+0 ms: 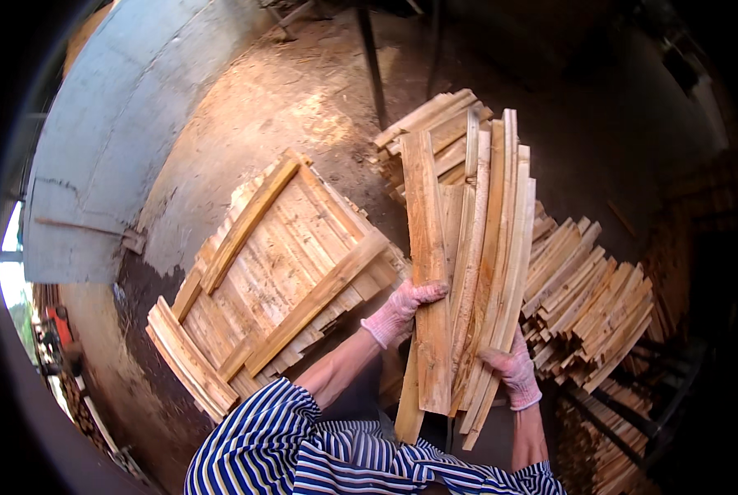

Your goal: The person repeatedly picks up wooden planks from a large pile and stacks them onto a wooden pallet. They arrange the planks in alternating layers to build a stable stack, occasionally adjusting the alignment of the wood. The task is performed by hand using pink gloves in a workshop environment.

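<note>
A bundle of several long wooden boards [493,247] stands in front of me, its near ends close to my body. My left hand [404,312], in a pinkish knit glove, clasps the bundle's left side, with the thumb over a wide board [427,247]. On the opposite side my right hand [513,371], gloved alike, grips the outer boards, its thumb lying on top. The boards hide most of the fingers of both hands. Some boards sit askew, with their ends uneven.
To the left lies a broad stack of boards [270,256] with strips across its top. Another wood pile [592,297] is at the right, and one more [423,120] rises behind the bundle. A pale wall [113,148] stands at the far left. Dark metal posts [371,66] rise at the back.
</note>
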Tool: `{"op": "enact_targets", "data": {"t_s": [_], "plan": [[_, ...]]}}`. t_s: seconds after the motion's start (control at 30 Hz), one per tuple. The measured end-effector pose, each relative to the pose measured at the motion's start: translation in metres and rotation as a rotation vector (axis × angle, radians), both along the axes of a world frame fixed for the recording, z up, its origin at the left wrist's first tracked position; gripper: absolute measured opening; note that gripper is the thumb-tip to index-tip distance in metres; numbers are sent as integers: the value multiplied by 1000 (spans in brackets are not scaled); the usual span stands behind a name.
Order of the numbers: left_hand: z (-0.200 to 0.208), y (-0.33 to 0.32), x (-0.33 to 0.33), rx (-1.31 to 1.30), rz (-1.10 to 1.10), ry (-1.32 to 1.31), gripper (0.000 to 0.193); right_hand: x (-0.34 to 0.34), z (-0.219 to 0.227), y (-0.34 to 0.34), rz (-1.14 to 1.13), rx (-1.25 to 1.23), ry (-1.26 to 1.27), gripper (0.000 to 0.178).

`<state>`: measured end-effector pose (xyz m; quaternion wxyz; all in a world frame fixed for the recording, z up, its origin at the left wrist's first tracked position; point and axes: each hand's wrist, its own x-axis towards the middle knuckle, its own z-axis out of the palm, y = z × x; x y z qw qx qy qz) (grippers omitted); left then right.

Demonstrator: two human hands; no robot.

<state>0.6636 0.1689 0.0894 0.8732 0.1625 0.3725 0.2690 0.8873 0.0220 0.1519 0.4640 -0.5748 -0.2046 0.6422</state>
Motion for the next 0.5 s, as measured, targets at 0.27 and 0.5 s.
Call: {"op": "enact_targets", "data": {"t_s": [0.27,0.5], "plan": [[61,50,-192,151,196,-198,96,-114,63,168,283,406,-43,83],[206,45,-379,1414,55,1082,41,-295,98,249,544,853,-213,91]]}}
